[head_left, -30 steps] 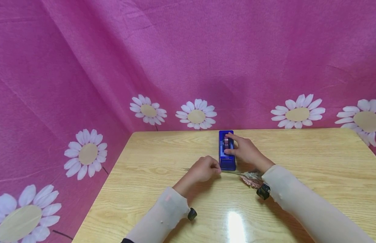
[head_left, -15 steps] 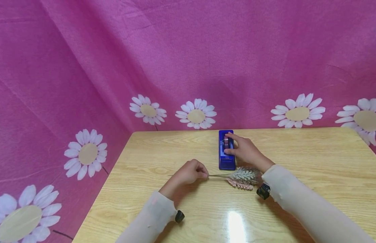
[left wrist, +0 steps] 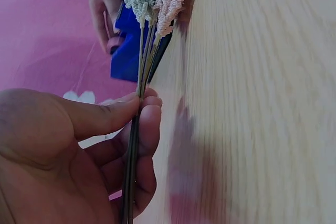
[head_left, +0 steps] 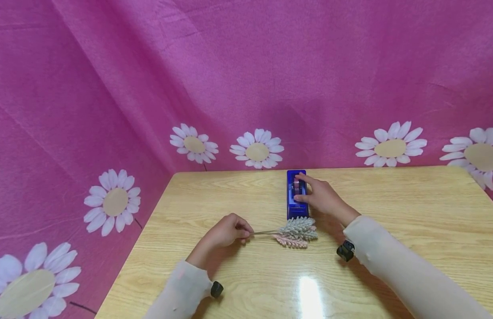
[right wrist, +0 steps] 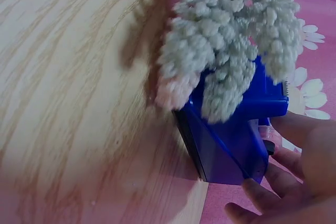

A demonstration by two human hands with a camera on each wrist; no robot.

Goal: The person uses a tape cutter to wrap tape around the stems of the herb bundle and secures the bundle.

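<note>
In the head view my left hand (head_left: 228, 231) pinches the thin stems of a small bunch of flowers, which look artificial. The left wrist view shows the stems (left wrist: 132, 150) between thumb and fingers, their lower ends crossing the palm. The fluffy grey-green flower heads (head_left: 298, 227) and pink ones (head_left: 291, 241) point right, in front of a blue tape dispenser (head_left: 297, 210). My right hand (head_left: 324, 196) holds that dispenser at its tape roll (head_left: 297, 186), thumb at the near side and fingers at the far side. In the right wrist view, the flowers (right wrist: 226, 45) partly hide the dispenser.
The light wooden table (head_left: 374, 195) carries the dispenser close to its far edge. A pink cloth (head_left: 294, 79) printed with white daisies hangs behind the table and along its left side. A bright reflection lies on the near tabletop.
My left hand has moved left and slightly nearer, drawing the flowers along, so their heads have come out from beside the right wrist to the dispenser's near end. The right hand has stayed put.
</note>
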